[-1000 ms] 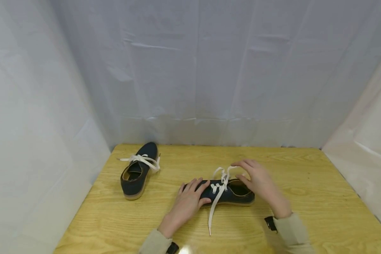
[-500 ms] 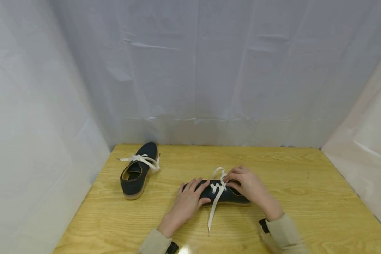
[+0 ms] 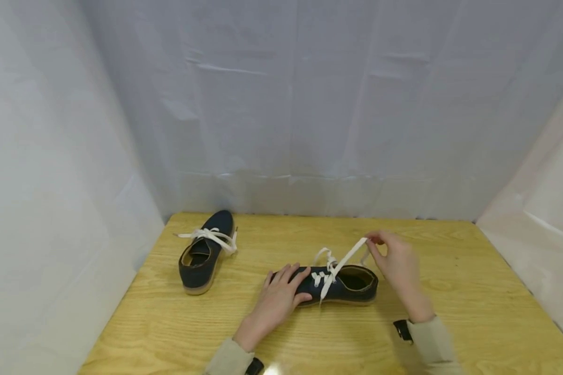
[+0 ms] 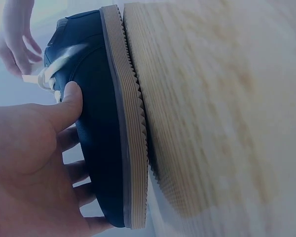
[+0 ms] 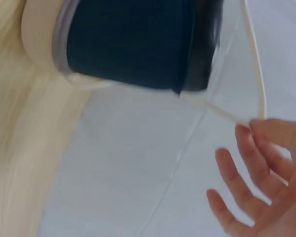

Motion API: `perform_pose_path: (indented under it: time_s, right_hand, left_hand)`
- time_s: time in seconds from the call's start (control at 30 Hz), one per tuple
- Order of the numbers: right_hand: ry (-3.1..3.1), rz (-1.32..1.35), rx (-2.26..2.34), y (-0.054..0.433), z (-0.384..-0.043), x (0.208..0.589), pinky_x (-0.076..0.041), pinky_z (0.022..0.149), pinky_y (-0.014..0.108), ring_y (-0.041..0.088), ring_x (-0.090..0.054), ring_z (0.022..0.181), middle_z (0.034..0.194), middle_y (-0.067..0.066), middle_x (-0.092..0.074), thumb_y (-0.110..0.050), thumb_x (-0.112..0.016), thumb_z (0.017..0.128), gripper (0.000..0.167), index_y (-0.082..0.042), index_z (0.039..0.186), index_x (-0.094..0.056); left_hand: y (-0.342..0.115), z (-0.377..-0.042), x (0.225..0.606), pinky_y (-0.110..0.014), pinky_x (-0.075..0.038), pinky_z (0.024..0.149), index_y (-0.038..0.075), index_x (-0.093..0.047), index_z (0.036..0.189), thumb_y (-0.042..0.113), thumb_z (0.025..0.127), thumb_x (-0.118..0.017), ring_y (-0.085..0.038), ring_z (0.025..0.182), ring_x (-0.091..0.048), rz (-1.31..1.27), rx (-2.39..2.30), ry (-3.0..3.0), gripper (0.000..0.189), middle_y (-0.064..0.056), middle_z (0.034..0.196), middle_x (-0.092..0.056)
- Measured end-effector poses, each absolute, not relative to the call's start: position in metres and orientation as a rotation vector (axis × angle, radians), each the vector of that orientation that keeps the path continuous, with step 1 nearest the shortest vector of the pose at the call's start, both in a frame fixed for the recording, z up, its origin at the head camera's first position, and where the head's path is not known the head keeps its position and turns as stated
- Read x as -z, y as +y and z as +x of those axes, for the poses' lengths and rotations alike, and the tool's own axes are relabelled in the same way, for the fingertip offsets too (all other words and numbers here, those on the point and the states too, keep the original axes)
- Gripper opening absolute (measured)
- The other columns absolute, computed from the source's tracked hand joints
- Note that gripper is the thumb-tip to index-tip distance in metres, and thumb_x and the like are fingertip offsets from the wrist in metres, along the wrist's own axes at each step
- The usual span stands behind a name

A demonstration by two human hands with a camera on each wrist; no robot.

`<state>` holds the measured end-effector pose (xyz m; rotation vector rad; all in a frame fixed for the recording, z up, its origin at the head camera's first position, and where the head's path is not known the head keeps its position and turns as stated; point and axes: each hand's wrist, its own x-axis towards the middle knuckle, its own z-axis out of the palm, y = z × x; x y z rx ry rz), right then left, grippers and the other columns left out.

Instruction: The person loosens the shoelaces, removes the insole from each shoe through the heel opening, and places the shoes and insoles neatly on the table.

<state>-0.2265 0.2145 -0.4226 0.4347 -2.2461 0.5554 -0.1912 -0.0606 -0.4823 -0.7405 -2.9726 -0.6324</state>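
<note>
A navy shoe (image 3: 354, 298) with white laces lies crosswise near the middle of the table, its opening to the right. My left hand (image 3: 275, 298) holds its toe; in the left wrist view the thumb lies against one side and the fingers go over to the other. Between thumb and index finger my right hand (image 3: 399, 260) pinches a white shoelace (image 3: 353, 254), drawn taut up and right from the knot. In the right wrist view the pinched shoelace (image 5: 256, 69) bends at the fingertips. A short lace end hangs over the shoe's near side.
A second navy shoe (image 3: 198, 276) stands at the table's left, its white laces tied in a bow. The wooden table (image 3: 455, 291) meets a pale sheet (image 3: 281, 130) at the back, with more sheeting at both sides.
My right hand went down to the knot, then came back up and right with the shoelace pinched. The lace end hanging toward me has become shorter. My left hand has stayed put.
</note>
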Motion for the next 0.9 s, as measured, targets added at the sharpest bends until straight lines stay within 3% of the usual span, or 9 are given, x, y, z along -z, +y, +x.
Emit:
perform_pose_path:
  time_s: [0.13, 0.27, 0.47, 0.6, 0.7, 0.9]
  right_hand:
    - [-2.198, 0.274, -0.589, 0.225, -0.226, 0.419, -0.043, 0.043, 0.036, 0.029, -0.068, 0.065, 0.079, 0.012, -0.073, -0.004, -0.079, 0.086, 0.011, -0.004, 0.096, -0.074]
    - [-2.204, 0.269, -0.594, 0.229, -0.226, 0.418, -0.033, 0.04, 0.026, 0.028, -0.067, 0.062, 0.078, 0.011, -0.073, -0.004, -0.077, 0.088, 0.011, -0.006, 0.099, -0.076]
    - [-2.287, 0.454, -0.531, 0.219, -0.227, 0.423, -0.038, 0.045, 0.025, 0.02, -0.065, 0.064, 0.083, 0.006, -0.071, 0.001, -0.076, 0.086, 0.021, -0.013, 0.101, -0.08]
    - [-2.471, 0.681, -0.548, 0.204, -0.225, 0.429, -0.048, 0.055, 0.028, 0.017, -0.065, 0.074, 0.093, 0.002, -0.072, 0.0, -0.074, 0.09, 0.019, -0.014, 0.103, -0.079]
    - [-2.612, 0.816, -0.587, 0.195, -0.222, 0.433, -0.053, 0.063, 0.027, 0.015, -0.066, 0.081, 0.098, -0.001, -0.071, -0.005, -0.073, 0.093, 0.016, -0.016, 0.104, -0.078]
    - [-2.732, 0.909, -0.626, 0.189, -0.218, 0.438, -0.053, 0.065, 0.023, 0.012, -0.066, 0.082, 0.098, -0.004, -0.068, -0.019, -0.075, 0.094, 0.011, -0.017, 0.104, -0.078]
  left_hand:
    - [-0.061, -0.192, 0.483, -0.064, -0.026, 0.116, 0.024, -0.042, 0.156, 0.046, 0.101, -0.054, -0.035, 0.149, -0.032, -0.743, 0.637, -2.983, 0.06, -0.011, 0.161, -0.036]
    - [-0.062, -0.192, 0.483, -0.064, -0.027, 0.116, 0.024, -0.043, 0.156, 0.046, 0.101, -0.054, -0.035, 0.149, -0.032, -0.745, 0.633, -2.978, 0.061, -0.011, 0.161, -0.037]
    - [-0.063, -0.192, 0.483, -0.065, -0.027, 0.116, 0.023, -0.043, 0.156, 0.046, 0.101, -0.055, -0.035, 0.149, -0.032, -0.744, 0.642, -2.971, 0.061, -0.011, 0.161, -0.037]
    - [-0.063, -0.192, 0.482, -0.064, -0.026, 0.116, 0.023, -0.043, 0.156, 0.046, 0.101, -0.055, -0.035, 0.149, -0.032, -0.735, 0.646, -2.977, 0.061, -0.011, 0.161, -0.037]
    - [-0.062, -0.192, 0.482, -0.063, -0.027, 0.116, 0.024, -0.043, 0.155, 0.046, 0.101, -0.054, -0.034, 0.149, -0.033, -0.735, 0.628, -2.982, 0.06, -0.01, 0.161, -0.038]
    - [-0.062, -0.192, 0.482, -0.064, -0.028, 0.116, 0.024, -0.044, 0.155, 0.047, 0.101, -0.054, -0.034, 0.149, -0.033, -0.742, 0.621, -2.987, 0.06, -0.01, 0.161, -0.038]
